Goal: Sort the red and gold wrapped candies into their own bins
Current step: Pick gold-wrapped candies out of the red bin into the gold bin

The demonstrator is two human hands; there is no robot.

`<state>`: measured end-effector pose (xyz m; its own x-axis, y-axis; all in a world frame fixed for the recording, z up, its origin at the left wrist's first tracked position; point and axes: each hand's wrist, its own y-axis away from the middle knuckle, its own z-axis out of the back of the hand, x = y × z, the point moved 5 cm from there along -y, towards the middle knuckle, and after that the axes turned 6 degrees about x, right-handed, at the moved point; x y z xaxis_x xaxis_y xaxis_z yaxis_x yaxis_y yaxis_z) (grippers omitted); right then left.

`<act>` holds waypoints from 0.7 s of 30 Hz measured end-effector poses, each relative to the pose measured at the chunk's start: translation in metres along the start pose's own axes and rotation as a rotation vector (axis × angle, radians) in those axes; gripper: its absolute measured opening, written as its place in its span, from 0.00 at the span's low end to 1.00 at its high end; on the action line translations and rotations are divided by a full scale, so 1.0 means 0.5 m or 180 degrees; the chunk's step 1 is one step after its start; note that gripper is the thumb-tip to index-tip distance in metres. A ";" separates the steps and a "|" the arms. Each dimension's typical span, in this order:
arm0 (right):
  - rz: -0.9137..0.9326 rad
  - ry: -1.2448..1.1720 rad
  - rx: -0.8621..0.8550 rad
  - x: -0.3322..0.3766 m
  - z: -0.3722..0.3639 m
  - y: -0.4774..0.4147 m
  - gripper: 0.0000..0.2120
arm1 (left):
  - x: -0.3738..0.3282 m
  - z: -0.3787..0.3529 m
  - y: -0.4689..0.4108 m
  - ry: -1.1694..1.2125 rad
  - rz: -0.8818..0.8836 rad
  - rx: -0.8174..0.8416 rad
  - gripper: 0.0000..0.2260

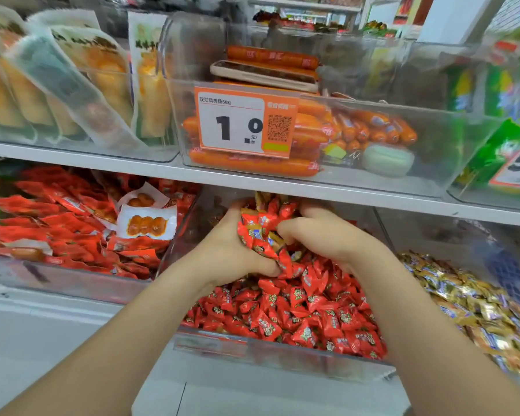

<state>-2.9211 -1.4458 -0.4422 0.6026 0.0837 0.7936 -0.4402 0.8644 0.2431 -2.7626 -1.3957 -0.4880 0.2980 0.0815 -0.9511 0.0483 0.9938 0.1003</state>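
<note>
Observed from beside the shelving: the left hand and right hand meet towards the back of the middle bin; the fingers of both are curled inward and pressed round one clump of wrapped pieces, held just above the heap. The thumbs lie on the near side; the fingertips are mostly buried, so the exact pinch cannot be told. The clump is chiefly red; a few gold wrappers show within it.

Handling, as a judgement: the pieces look small, light and separately wrapped; the glossy film is probably slippery; being loose, they would spill from a slack hold; breakage seems unlikely. A cupped hold from beneath suits bulk; a stray is best pinched by its crimped wrapper end.

Containers: the middle bin is clear-walled and holds the red candies, heaped close to its front wall. Just beside it on the right, past a clear wall, lie the gold candies in their own bin. The left bin holds flat red packets. On the shelf above, orange sausages sit behind a price tag.
</note>
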 end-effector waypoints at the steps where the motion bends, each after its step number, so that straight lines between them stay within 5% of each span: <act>1: 0.0181 0.0036 -0.0047 0.002 0.006 0.018 0.03 | 0.000 -0.012 0.010 -0.0117 -0.0026 0.0109 0.40; 6: 0.0695 0.1116 0.0174 -0.041 -0.012 0.088 0.34 | -0.005 -0.055 0.050 -0.1099 0.0151 0.0763 0.40; 8: 0.0590 0.1694 0.0183 -0.066 -0.022 0.109 0.38 | -0.005 -0.042 0.057 -0.1918 0.0008 0.0676 0.43; 15: 0.0715 0.1576 -0.0158 -0.076 0.013 0.152 0.27 | -0.018 -0.001 0.110 -0.1952 -0.0044 0.0727 0.57; 21: 0.1141 0.1656 -0.0395 -0.055 0.013 0.159 0.17 | -0.025 -0.014 0.097 -0.2174 -0.0584 0.0366 0.34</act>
<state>-2.9770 -1.3825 -0.4408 0.6903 0.5805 0.4319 -0.6126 0.7865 -0.0780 -2.7707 -1.3482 -0.4736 0.8038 -0.1892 -0.5640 0.2437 0.9696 0.0222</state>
